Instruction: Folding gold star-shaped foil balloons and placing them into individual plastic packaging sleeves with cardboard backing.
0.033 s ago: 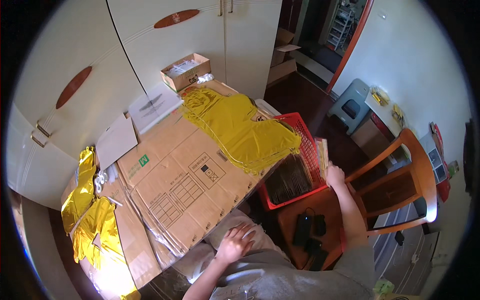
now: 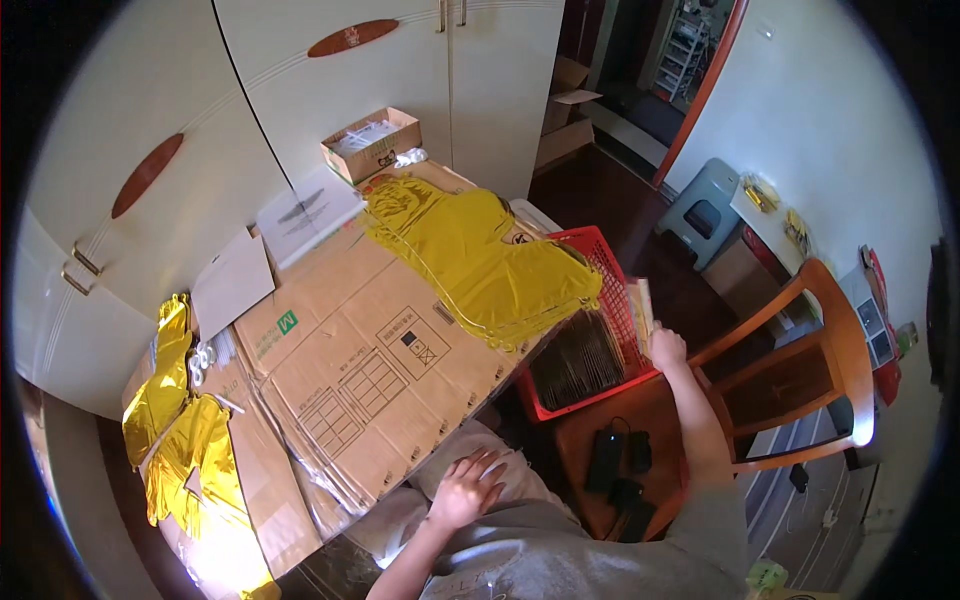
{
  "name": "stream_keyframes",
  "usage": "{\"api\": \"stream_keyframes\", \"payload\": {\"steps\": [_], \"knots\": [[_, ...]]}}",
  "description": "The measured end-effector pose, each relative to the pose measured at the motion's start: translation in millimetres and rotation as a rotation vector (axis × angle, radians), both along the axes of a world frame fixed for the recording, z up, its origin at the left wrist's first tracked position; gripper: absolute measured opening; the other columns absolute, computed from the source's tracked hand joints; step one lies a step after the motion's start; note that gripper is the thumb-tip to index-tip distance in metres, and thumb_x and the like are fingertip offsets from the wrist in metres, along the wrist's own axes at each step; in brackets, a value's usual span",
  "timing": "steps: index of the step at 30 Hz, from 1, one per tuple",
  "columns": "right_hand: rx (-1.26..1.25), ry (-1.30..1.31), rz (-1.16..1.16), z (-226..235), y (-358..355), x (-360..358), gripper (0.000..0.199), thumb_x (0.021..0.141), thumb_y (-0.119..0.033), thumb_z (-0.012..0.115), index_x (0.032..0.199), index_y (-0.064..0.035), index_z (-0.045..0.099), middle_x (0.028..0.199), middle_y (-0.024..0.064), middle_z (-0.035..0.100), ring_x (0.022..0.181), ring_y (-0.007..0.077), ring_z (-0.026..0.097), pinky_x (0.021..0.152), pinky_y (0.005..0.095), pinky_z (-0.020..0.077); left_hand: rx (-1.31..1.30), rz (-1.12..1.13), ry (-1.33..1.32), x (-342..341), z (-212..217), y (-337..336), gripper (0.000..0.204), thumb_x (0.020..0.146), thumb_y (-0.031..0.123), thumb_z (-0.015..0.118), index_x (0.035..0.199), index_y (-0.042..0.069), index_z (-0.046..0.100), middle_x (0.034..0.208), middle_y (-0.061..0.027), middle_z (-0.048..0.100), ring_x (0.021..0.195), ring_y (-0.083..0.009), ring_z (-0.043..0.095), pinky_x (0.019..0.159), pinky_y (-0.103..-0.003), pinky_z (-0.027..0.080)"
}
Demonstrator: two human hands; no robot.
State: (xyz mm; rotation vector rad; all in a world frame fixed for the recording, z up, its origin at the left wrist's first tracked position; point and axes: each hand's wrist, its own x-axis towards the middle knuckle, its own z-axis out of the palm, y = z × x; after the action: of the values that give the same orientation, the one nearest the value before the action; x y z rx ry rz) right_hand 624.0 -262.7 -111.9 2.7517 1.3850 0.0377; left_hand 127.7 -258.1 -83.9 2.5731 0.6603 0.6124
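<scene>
My left hand (image 2: 468,490) rests on my lap, palm down, its fingers stretched out and holding nothing. Out to the right, my right hand (image 2: 667,349) is closed on the lower end of a thin, flat pack (image 2: 642,300) with pale yellow and reddish edges. The pack stands upright against the outer side of a red plastic basket (image 2: 610,262). Inside the basket is a dense row of thin dark sheets or sleeves (image 2: 578,362). A flattened gold foil balloon stack (image 2: 490,250) lies on the cardboard-covered table (image 2: 350,320) and overhangs the basket.
More gold foil (image 2: 200,450) drapes over the table's left end, beside white ribbon rolls (image 2: 201,362). A small open carton (image 2: 372,140) stands at the back. On the right, a wooden chair (image 2: 840,370) carries black electronic devices (image 2: 606,458) on its seat. A grey-blue stool (image 2: 700,212) is farther off.
My right hand has shifted very slightly up and to the left with the flat pack. My left hand stays on my lap.
</scene>
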Motion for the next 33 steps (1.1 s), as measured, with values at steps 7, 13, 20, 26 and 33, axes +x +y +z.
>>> {"api": "stream_keyframes", "payload": {"steps": [7,13,20,26,33], "knots": [[-0.294,0.149,-0.113,-96.3,45.9,16.1,0.028,0.088,-0.018,0.051,0.103,-0.0045,0.071,0.107,0.0175,0.069,0.102,0.033,0.067,0.085,0.044,0.0545,-0.141,0.173,-0.013,-22.9,-15.4,-8.6,0.029,0.079,0.011,0.069,0.108,0.006,0.069,0.12,-0.0134,0.063,0.116,-0.0332,0.058,0.094,-0.043,0.049],[-0.372,0.371,-0.162,-130.0,48.3,24.6,0.061,0.094,-0.052,0.041,0.122,-0.0018,0.06,0.124,0.0222,0.061,0.117,0.0359,0.058,0.097,0.0468,0.046,-0.167,0.206,0.024,-30.5,-33.8,-14.0,0.026,0.078,0.01,0.069,0.104,0.009,0.068,0.119,-0.0113,0.063,0.116,-0.0316,0.057,0.096,-0.042,0.049],[-0.195,0.601,-0.223,-143.6,57.0,42.1,0.082,0.092,-0.068,0.029,0.14,-0.0027,0.045,0.137,0.023,0.05,0.125,0.0364,0.052,0.103,0.0452,0.0417,-0.179,0.207,0.053,-22.6,-32.9,-6.8,0.026,0.078,0.013,0.069,0.104,0.009,0.069,0.119,-0.01,0.064,0.115,-0.0309,0.058,0.095,-0.041,0.05],[-0.161,0.789,-0.53,-171.9,59.3,69.6,0.085,0.093,-0.07,0.019,0.145,-0.0057,0.039,0.142,0.0218,0.047,0.123,0.0357,0.053,0.103,0.0434,0.0411,-0.2,0.233,0.084,-22.6,-36.9,-6.4,0.024,0.079,0.015,0.07,0.102,0.011,0.07,0.118,-0.0086,0.064,0.114,-0.0291,0.059,0.095,-0.041,0.05],[-0.196,0.898,-0.6,-179.4,57.7,43.5,0.08,0.096,-0.064,0.015,0.136,-0.0044,0.051,0.135,0.0205,0.054,0.119,0.0351,0.056,0.101,0.0451,0.0416,-0.239,0.304,0.133,-26.2,-40.5,-15.6,0.024,0.078,0.015,0.071,0.102,0.011,0.07,0.118,-0.0075,0.065,0.11,-0.027,0.062,0.091,-0.039,0.053]]}}
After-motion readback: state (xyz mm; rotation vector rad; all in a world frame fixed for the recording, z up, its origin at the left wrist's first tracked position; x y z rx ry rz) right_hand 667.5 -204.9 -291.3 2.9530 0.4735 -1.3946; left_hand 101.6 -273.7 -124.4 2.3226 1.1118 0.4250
